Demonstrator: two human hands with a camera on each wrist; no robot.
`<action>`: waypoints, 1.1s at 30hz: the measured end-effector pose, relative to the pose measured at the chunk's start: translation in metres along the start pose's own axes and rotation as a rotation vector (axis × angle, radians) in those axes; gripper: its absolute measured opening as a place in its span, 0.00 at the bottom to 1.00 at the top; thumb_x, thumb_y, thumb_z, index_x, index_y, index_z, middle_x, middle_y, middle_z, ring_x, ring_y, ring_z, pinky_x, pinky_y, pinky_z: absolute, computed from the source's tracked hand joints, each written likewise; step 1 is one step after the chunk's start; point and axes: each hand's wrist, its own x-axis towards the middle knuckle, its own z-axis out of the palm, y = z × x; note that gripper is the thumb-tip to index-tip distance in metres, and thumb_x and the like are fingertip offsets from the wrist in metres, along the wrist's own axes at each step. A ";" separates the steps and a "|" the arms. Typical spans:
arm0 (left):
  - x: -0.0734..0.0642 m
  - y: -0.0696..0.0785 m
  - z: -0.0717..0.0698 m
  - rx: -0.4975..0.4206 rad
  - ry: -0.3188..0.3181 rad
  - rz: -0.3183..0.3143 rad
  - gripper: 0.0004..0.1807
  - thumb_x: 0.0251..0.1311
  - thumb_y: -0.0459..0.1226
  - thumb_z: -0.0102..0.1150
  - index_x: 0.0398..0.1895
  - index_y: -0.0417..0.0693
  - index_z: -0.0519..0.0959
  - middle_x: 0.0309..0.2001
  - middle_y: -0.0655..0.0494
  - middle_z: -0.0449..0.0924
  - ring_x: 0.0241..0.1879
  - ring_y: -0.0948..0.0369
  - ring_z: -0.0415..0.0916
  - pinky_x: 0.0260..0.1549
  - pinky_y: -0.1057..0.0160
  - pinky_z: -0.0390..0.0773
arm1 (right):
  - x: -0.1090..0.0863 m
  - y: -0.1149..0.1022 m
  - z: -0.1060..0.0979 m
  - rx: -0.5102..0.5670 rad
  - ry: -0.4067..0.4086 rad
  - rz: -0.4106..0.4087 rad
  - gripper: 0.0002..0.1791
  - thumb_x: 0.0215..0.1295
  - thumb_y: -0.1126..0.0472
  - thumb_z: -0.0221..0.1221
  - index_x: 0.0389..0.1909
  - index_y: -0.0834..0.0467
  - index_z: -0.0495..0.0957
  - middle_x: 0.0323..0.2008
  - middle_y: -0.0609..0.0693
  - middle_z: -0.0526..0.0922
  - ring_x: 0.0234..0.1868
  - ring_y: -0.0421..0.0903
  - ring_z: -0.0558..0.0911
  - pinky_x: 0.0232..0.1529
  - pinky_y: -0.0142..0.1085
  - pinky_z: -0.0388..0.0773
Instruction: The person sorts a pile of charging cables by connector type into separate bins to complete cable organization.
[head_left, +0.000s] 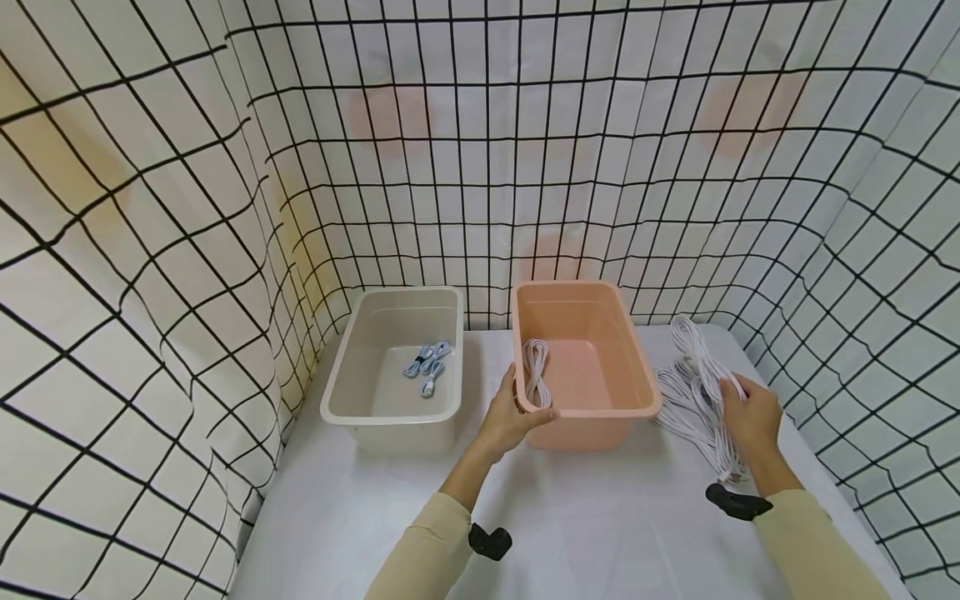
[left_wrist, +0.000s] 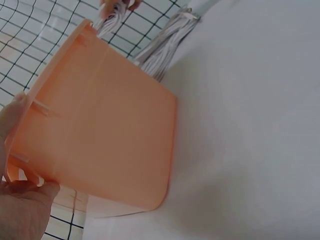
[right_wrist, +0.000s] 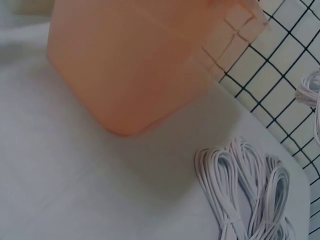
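Note:
My left hand (head_left: 510,423) grips the near left corner of the orange plastic bin (head_left: 592,429), thumb along the front rim. In the left wrist view, its fingers hook over the rim beside the bin's handle slot. Inside that bin, a coiled white cable (head_left: 536,372) leans along the left wall. To the bin's right, my right hand (head_left: 753,414) pinches a bundled white cable (head_left: 696,346), raised above the table. Several more white cable bundles (right_wrist: 250,200) lie on the table below it. The right hand itself is out of the right wrist view.
A beige bin (head_left: 390,420) stands to the left of the orange one, with light blue bundled cables (head_left: 427,360) on its floor. Black wire mesh (head_left: 487,167) walls rise at the back and both sides of the white table (head_left: 600,533).

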 end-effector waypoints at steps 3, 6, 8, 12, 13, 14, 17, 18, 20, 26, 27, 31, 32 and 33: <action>0.000 0.000 0.000 0.002 -0.001 -0.001 0.65 0.54 0.36 0.81 0.84 0.46 0.42 0.75 0.43 0.62 0.64 0.52 0.72 0.61 0.54 0.74 | 0.002 -0.005 -0.002 -0.006 0.019 -0.027 0.23 0.78 0.56 0.53 0.62 0.71 0.78 0.57 0.72 0.79 0.62 0.69 0.76 0.61 0.61 0.70; 0.000 0.001 0.000 -0.001 0.001 -0.005 0.65 0.54 0.36 0.81 0.84 0.45 0.42 0.75 0.43 0.62 0.64 0.52 0.72 0.61 0.54 0.74 | 0.004 -0.012 -0.004 -0.002 0.017 -0.036 0.23 0.78 0.57 0.54 0.62 0.71 0.78 0.57 0.72 0.79 0.62 0.70 0.76 0.61 0.61 0.70; 0.000 0.002 0.000 -0.004 0.000 -0.001 0.64 0.54 0.36 0.80 0.84 0.45 0.42 0.75 0.43 0.61 0.65 0.52 0.71 0.62 0.54 0.73 | 0.006 -0.017 -0.005 0.006 0.006 -0.035 0.24 0.79 0.56 0.53 0.64 0.70 0.77 0.58 0.72 0.78 0.63 0.70 0.75 0.62 0.61 0.69; 0.000 0.003 0.001 -0.010 -0.010 0.001 0.64 0.54 0.36 0.80 0.84 0.45 0.41 0.76 0.43 0.61 0.65 0.52 0.71 0.61 0.55 0.74 | 0.008 -0.027 -0.009 0.039 -0.028 -0.016 0.26 0.80 0.53 0.52 0.67 0.68 0.75 0.61 0.70 0.77 0.65 0.69 0.74 0.63 0.62 0.69; 0.000 0.003 0.001 -0.010 -0.012 0.002 0.64 0.54 0.36 0.80 0.84 0.45 0.41 0.76 0.43 0.61 0.65 0.52 0.71 0.61 0.55 0.74 | 0.008 -0.031 -0.010 0.048 -0.030 -0.012 0.26 0.80 0.53 0.52 0.67 0.67 0.75 0.62 0.70 0.77 0.65 0.69 0.73 0.62 0.62 0.69; 0.000 0.003 0.002 -0.011 -0.013 0.000 0.64 0.55 0.36 0.80 0.84 0.45 0.41 0.76 0.43 0.61 0.65 0.52 0.71 0.61 0.55 0.74 | 0.009 -0.034 -0.010 0.055 -0.034 -0.010 0.27 0.80 0.52 0.52 0.68 0.67 0.75 0.62 0.70 0.77 0.65 0.69 0.73 0.62 0.62 0.69; -0.001 0.002 0.002 -0.010 -0.007 -0.001 0.64 0.54 0.36 0.80 0.84 0.45 0.42 0.75 0.43 0.62 0.65 0.53 0.71 0.61 0.55 0.74 | 0.011 -0.046 -0.009 0.071 -0.053 -0.014 0.27 0.80 0.51 0.51 0.69 0.66 0.74 0.63 0.69 0.76 0.66 0.67 0.73 0.62 0.62 0.69; -0.001 0.002 0.002 -0.009 -0.004 0.001 0.64 0.54 0.35 0.80 0.84 0.45 0.42 0.75 0.43 0.62 0.65 0.52 0.71 0.61 0.55 0.73 | 0.011 -0.050 -0.008 0.075 -0.053 -0.021 0.27 0.80 0.51 0.52 0.69 0.65 0.75 0.63 0.69 0.76 0.66 0.67 0.73 0.62 0.61 0.70; -0.002 0.002 0.001 -0.008 -0.001 0.005 0.64 0.55 0.35 0.80 0.84 0.45 0.42 0.75 0.43 0.62 0.65 0.52 0.71 0.62 0.55 0.73 | 0.012 -0.059 -0.008 0.078 -0.055 -0.040 0.27 0.80 0.51 0.52 0.68 0.65 0.75 0.62 0.68 0.78 0.63 0.65 0.76 0.59 0.56 0.75; -0.003 0.001 0.002 -0.007 -0.002 0.011 0.63 0.55 0.35 0.80 0.84 0.46 0.43 0.75 0.43 0.61 0.66 0.52 0.70 0.62 0.54 0.73 | 0.008 -0.084 -0.006 0.140 -0.089 -0.088 0.25 0.80 0.54 0.53 0.67 0.68 0.75 0.55 0.70 0.81 0.29 0.43 0.84 0.25 0.26 0.76; -0.003 0.001 0.002 -0.007 -0.002 0.010 0.63 0.55 0.35 0.80 0.84 0.46 0.43 0.75 0.44 0.61 0.66 0.52 0.70 0.62 0.54 0.73 | 0.007 -0.088 -0.005 0.147 -0.095 -0.097 0.25 0.80 0.54 0.53 0.67 0.68 0.75 0.54 0.70 0.82 0.27 0.39 0.83 0.23 0.24 0.75; -0.004 0.000 0.002 0.000 0.000 0.005 0.63 0.55 0.36 0.80 0.84 0.45 0.42 0.75 0.44 0.62 0.65 0.53 0.71 0.62 0.54 0.73 | 0.006 -0.099 -0.001 0.136 -0.105 -0.139 0.25 0.80 0.54 0.53 0.66 0.68 0.76 0.51 0.69 0.83 0.25 0.33 0.79 0.24 0.23 0.74; -0.004 0.000 0.002 0.003 0.002 0.005 0.63 0.55 0.36 0.80 0.84 0.44 0.42 0.75 0.44 0.62 0.65 0.53 0.71 0.62 0.54 0.73 | 0.006 -0.101 0.000 0.130 -0.104 -0.153 0.25 0.80 0.54 0.53 0.65 0.68 0.77 0.49 0.68 0.83 0.25 0.34 0.80 0.24 0.23 0.74; -0.003 0.001 0.002 0.007 0.005 0.006 0.64 0.55 0.36 0.80 0.84 0.44 0.42 0.75 0.43 0.62 0.65 0.53 0.71 0.62 0.54 0.73 | 0.006 -0.104 0.001 0.122 -0.102 -0.170 0.25 0.80 0.54 0.54 0.65 0.69 0.77 0.49 0.68 0.83 0.25 0.34 0.81 0.25 0.23 0.74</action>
